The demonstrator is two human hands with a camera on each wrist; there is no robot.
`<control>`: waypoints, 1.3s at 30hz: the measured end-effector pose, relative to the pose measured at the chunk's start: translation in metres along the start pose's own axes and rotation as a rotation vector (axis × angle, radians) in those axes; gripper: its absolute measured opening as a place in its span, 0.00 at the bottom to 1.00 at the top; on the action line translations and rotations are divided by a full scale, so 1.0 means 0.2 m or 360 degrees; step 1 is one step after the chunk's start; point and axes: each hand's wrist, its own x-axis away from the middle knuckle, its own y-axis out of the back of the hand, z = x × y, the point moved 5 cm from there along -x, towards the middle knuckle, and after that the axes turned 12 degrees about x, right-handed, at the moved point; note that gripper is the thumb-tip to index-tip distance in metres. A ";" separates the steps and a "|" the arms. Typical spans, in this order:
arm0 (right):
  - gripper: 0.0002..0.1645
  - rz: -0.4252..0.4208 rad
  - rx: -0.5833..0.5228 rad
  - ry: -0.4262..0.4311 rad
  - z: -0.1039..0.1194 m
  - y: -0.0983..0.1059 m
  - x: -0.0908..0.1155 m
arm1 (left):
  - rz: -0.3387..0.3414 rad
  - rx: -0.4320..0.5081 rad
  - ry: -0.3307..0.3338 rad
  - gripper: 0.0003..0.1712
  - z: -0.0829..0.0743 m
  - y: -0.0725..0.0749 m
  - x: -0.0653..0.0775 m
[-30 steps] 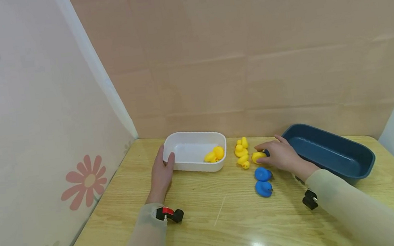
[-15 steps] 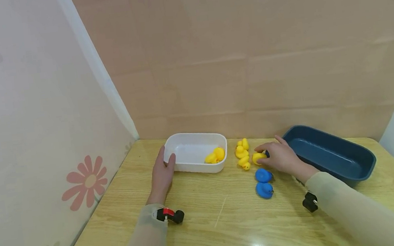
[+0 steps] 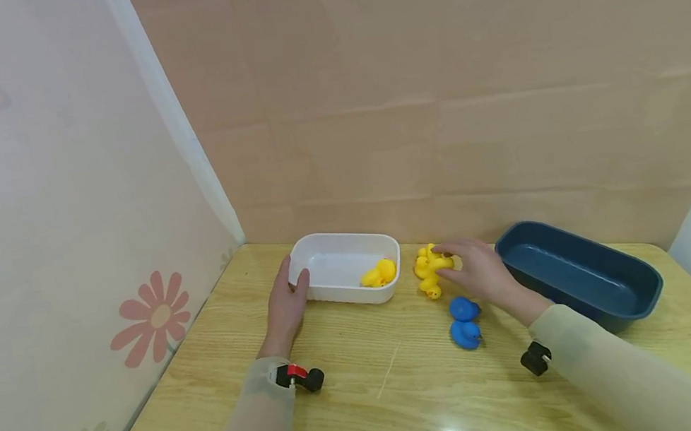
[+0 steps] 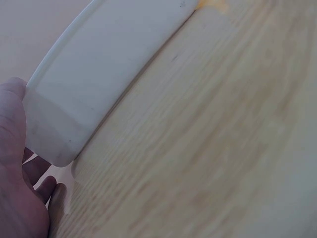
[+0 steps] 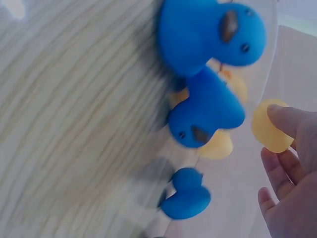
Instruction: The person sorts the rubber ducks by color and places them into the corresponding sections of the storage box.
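My left hand (image 3: 286,309) grips the left end of a white plastic tub (image 3: 348,292), thumb at the near corner. Two yellow rubber ducks (image 3: 379,273) lie in the tub's right end. In the left wrist view, the fingers (image 4: 37,171) bend round the tub's corner. My right hand (image 3: 483,271) pinches a yellow rubber duck (image 5: 271,126) between thumb and fingertips, raised over the table. Right beside it several yellow ducks (image 3: 430,287) stand in a column, partly overlapped by the held one. Two blue rubber ducks (image 3: 464,321) sit nearer to me.
A dark blue tub (image 3: 582,274) stands at the right, behind my right forearm. A third blue duck (image 5: 187,193) shows in the right wrist view, hidden by my hand in the head view. Brown paper (image 3: 337,138) covers the wall behind the wooden table (image 3: 352,385).
The right hand has lifted the yellow duck from the table and carried it a little left and away from me. The left hand has stayed at the white tub.
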 end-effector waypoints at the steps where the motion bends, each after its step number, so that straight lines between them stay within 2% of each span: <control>1: 0.25 -0.0010 -0.0015 0.0002 0.01 0.00 -0.01 | -0.0001 0.0003 0.0003 0.44 0.00 0.00 0.00; 9: 0.26 -0.0034 -0.0155 -0.0048 0.10 0.01 -0.06 | 0.0006 0.0030 0.0001 0.44 0.00 0.00 0.00; 15: 0.25 -0.0050 -0.0231 -0.0038 0.19 -0.01 -0.10 | -0.0001 0.0032 0.0003 0.44 -0.01 0.00 0.01; 31: 0.24 -0.0011 -0.0406 -0.0015 0.38 -0.14 -0.21 | -0.0014 0.0002 -0.0052 0.43 -0.01 0.00 0.00; 39: 0.23 0.0008 -0.0454 0.0039 0.47 -0.20 -0.24 | -0.0014 -0.0018 -0.0038 0.43 0.00 0.00 0.00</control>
